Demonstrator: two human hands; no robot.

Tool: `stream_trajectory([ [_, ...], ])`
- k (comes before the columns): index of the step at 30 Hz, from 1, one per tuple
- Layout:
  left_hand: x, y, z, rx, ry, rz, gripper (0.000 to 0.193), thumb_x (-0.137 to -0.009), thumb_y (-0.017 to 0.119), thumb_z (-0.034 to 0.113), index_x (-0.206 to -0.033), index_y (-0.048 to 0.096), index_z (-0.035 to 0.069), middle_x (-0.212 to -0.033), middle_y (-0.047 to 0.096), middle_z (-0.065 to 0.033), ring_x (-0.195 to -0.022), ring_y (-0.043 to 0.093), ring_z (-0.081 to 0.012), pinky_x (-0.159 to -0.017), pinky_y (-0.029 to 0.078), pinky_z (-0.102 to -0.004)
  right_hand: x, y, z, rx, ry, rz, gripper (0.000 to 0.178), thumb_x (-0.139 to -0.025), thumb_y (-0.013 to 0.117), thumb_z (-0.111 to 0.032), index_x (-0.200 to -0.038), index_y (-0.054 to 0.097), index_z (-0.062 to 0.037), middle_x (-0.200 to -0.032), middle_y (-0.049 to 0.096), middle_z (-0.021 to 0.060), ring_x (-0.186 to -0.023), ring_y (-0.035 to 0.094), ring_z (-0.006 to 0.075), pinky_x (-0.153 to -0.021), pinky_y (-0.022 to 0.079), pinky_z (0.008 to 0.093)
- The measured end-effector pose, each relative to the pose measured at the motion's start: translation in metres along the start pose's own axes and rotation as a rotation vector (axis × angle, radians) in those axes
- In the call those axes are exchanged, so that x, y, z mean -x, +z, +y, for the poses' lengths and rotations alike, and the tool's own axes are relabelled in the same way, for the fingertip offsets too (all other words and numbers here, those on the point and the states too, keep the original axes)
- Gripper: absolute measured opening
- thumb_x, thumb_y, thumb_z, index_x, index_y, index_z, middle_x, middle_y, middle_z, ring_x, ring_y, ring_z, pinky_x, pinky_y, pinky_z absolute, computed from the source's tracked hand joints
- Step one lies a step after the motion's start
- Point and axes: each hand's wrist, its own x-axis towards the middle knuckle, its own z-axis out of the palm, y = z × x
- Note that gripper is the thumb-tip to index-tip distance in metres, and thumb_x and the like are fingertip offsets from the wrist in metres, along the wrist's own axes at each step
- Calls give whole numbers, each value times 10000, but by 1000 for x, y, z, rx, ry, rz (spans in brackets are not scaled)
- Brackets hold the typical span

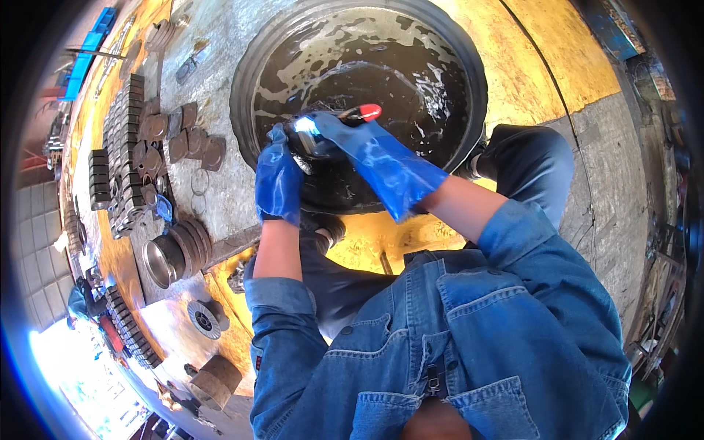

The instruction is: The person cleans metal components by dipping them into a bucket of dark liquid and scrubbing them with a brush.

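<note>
Single head-worn fisheye view, left camera of side-by-side pair; looks down at close range over denim jacket (418, 323) toward left hand (278, 174), right hand (381, 155), black tub (477, 81).

Floor (616, 191): worn, patchy yellow and grey. Pale tiled surface (40, 253), far left. Strong white glare (73, 367), lower left. Right edge: dim clutter (664, 293).

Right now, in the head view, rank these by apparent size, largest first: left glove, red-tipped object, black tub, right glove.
1. Black tub
2. Right glove
3. Left glove
4. Red-tipped object, partly hidden, so its full length is unsure
</note>
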Motion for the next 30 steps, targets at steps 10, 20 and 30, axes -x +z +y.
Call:
stream_trajectory([
  [10, 32, 24, 36, -391, 136, 133, 680, -1124, 467, 539, -1229, 731, -79, -1102, 786, -194, -986, 706, -270, -894, 535, -396, -49, -14, 10, -62, -109, 136, 113, -1068, 584, -130, -1013, 661, -68, -871, 658, 19, -813, 635, 114, -720, 527, 297],
  [20, 65, 59, 78, -418, 61, 157, 585, -1111, 546, 476, -1193, 732, -72, -1027, 771, -182, -924, 686, -280, -860, 527, -397, -83, -12, 44, 34, -266, 228, 230, -1029, 641, -234, -1066, 758, -39, -880, 742, 64, -778, 664, 174, -733, 546, 326],
  [30, 44, 56, 69, -528, 121, 211, 678, -1074, 567, 572, -1189, 734, -76, -989, 766, -224, -883, 687, -318, -839, 536, -440, -72, 2, 37, 198, -268, 301, 305, -997, 673, -327, -1068, 755, -42, -973, 783, 121, -903, 736, 242, -858, 581, 371],
])
